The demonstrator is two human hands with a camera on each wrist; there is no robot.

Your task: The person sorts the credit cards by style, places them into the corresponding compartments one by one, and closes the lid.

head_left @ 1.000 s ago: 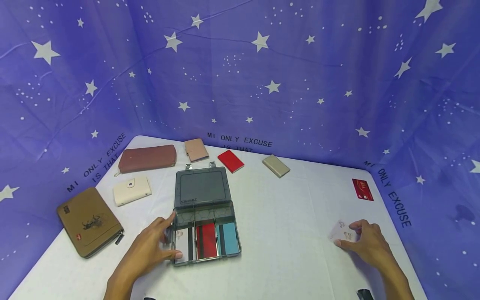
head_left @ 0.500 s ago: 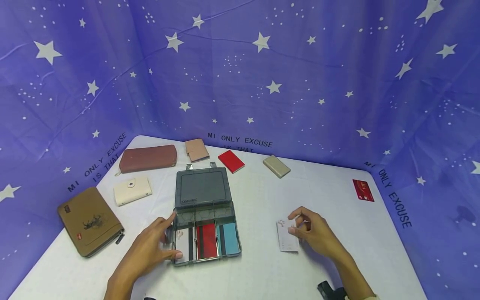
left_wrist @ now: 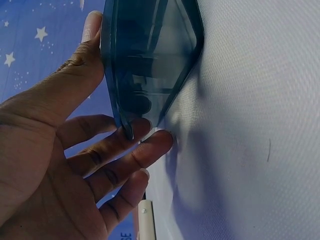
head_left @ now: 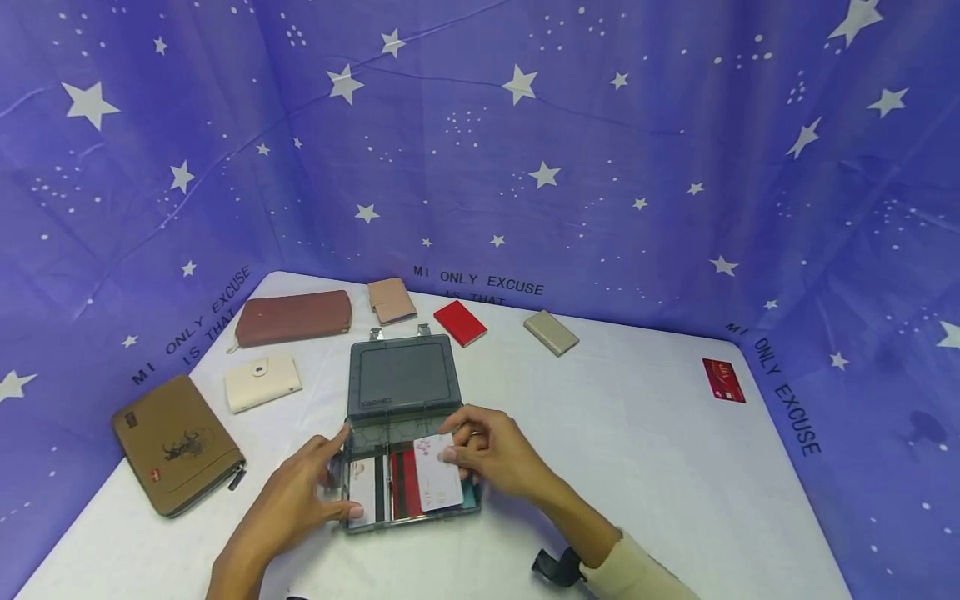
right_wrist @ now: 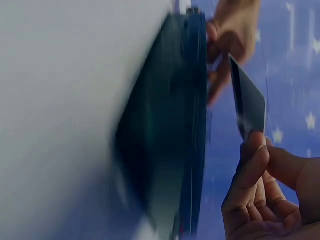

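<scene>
A dark translucent plastic case (head_left: 405,375) lies with its lid folded back on the white table. White cards (head_left: 362,492) with a black stripe fill its left compartment and red cards (head_left: 406,483) the middle one; a little of the blue card (head_left: 469,493) shows at right. My left hand (head_left: 300,487) grips the case's left wall, thumb on the near rim and fingers at the side. Between thumb and fingers my right hand (head_left: 498,454) pinches a white card (head_left: 438,475) with red print. In the right wrist view this card (right_wrist: 250,100) is apart from the case.
Behind the case lie a maroon wallet (head_left: 294,318), a pink wallet (head_left: 392,301), a red card holder (head_left: 461,323) and a beige holder (head_left: 551,332). Cream (head_left: 262,383) and brown (head_left: 180,446) wallets lie at left. A red card (head_left: 724,380) is at far right.
My right hand has carried the white card leftwards from the right side of the table to over the case. The left hand has stayed at the case's left side.
</scene>
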